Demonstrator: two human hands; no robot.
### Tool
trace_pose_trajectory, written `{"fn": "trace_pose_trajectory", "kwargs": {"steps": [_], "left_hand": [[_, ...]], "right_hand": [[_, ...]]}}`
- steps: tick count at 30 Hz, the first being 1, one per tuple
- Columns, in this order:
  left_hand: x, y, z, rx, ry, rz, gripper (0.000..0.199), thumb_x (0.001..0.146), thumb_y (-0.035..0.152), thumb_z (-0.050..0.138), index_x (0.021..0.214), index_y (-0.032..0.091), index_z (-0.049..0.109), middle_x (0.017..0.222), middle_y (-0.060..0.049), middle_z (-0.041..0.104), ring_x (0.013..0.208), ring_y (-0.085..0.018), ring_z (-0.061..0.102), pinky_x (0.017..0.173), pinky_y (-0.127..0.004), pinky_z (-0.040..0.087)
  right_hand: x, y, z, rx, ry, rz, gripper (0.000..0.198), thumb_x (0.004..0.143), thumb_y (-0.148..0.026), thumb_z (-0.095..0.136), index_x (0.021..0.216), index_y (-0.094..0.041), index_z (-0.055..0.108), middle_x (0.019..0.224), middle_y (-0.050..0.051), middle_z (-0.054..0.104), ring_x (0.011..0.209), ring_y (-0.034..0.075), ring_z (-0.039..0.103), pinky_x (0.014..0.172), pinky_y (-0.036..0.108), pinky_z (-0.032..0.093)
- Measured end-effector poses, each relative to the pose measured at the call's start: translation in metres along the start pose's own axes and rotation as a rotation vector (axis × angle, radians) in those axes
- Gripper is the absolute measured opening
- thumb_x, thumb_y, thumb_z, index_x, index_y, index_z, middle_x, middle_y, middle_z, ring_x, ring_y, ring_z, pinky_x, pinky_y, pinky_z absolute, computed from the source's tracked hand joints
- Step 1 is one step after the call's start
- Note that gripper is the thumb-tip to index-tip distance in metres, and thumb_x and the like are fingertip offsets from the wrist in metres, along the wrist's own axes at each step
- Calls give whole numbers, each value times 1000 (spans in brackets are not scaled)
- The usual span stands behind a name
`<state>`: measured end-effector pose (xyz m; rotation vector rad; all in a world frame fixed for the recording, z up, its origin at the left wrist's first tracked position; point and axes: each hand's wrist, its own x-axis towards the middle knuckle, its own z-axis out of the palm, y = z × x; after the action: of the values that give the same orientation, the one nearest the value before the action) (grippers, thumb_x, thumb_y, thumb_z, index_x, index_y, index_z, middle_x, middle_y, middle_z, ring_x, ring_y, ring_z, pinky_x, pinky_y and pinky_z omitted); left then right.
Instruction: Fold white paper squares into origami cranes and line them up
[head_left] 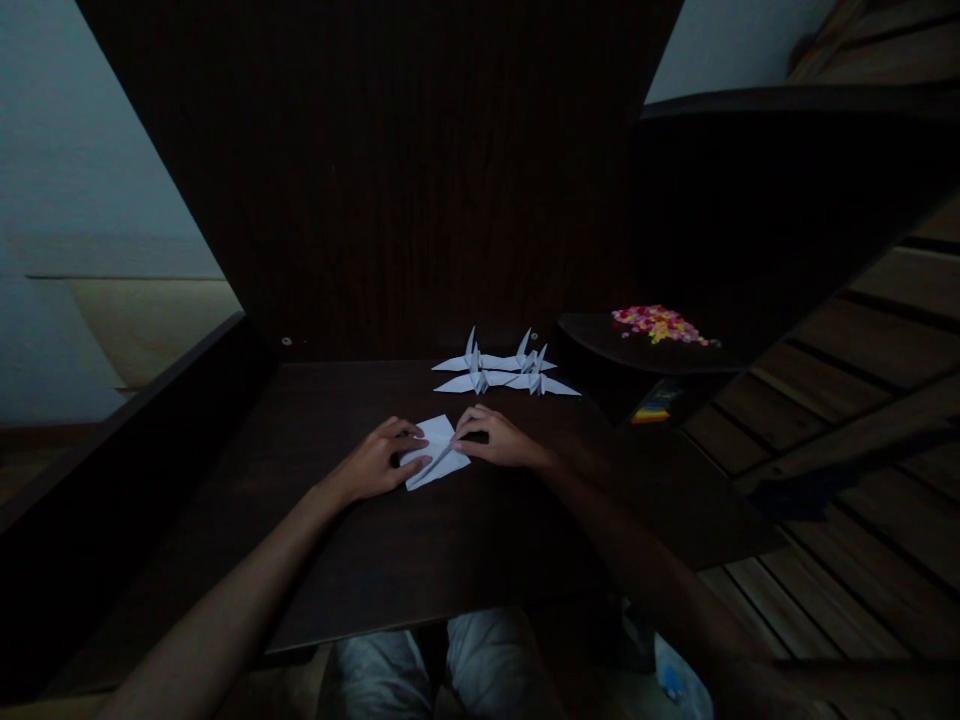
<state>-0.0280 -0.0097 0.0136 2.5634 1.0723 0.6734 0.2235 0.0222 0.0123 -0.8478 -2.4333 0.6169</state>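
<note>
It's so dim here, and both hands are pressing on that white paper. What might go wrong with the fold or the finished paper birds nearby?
Two risks, as I judge them.
1. The left hand and right hand press the white folded paper sheet on the dark wooden table in weak light, so a crease may land crooked.
2. The white folded paper cranes stand just beyond the fingers; a forward reach might knock or flatten them.

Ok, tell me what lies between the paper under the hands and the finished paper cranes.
Only bare dark table between the folded paper and the paper cranes, in the head view.
</note>
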Motion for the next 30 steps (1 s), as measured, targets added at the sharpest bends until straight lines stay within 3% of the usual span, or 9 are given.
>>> {"fn": "trace_pose_trajectory", "kwargs": {"steps": [5, 10, 16, 19, 25, 30], "left_hand": [[1, 6, -2, 22, -69, 54, 31, 86, 32, 54, 111, 19, 67, 112, -10, 60, 104, -23, 54, 93, -40, 45], [-2, 11, -4, 16, -70, 33, 44, 81, 32, 58, 122, 17, 59, 118, -10, 59, 109, -25, 52, 97, -40, 43], [-4, 8, 0, 78, -57, -1, 69, 74, 38, 63, 137, 17, 41, 134, -13, 50, 122, -31, 44, 107, -51, 27], [-3, 7, 0, 95, -71, -45, 76, 73, 41, 64, 139, 18, 35, 138, -13, 46, 124, -33, 42, 104, -52, 30], [-5, -1, -1, 99, -42, -159, 81, 74, 48, 62, 142, 20, 30, 137, -14, 48, 123, -36, 43, 102, -54, 31], [-5, -3, -11, 15, -36, -159, 63, 77, 34, 58, 136, 19, 39, 133, -11, 53, 121, -30, 46, 105, -50, 30]], "right_hand": [[6, -5, 14, -46, 115, 82, 17, 83, -33, 63, 80, -17, 67, 87, 4, 59, 86, 17, 54, 82, 33, 43], [7, -5, 23, -139, 176, 144, 21, 81, -33, 65, 95, -18, 64, 95, 5, 59, 91, 19, 52, 84, 36, 42], [5, -9, 27, -285, 152, -37, 19, 89, -23, 53, 99, -18, 68, 99, 7, 62, 94, 20, 50, 85, 35, 40], [5, -13, 29, -364, 101, -60, 22, 89, -18, 50, 98, -18, 70, 100, 7, 65, 94, 20, 51, 83, 35, 40], [1, -26, 32, -495, 95, 14, 36, 87, -46, 53, 101, -17, 70, 106, 10, 65, 98, 24, 50, 81, 39, 38], [-1, -36, 32, -508, 64, 74, 55, 80, -63, 53, 106, -16, 68, 116, 11, 62, 104, 27, 49, 86, 41, 37]]}}
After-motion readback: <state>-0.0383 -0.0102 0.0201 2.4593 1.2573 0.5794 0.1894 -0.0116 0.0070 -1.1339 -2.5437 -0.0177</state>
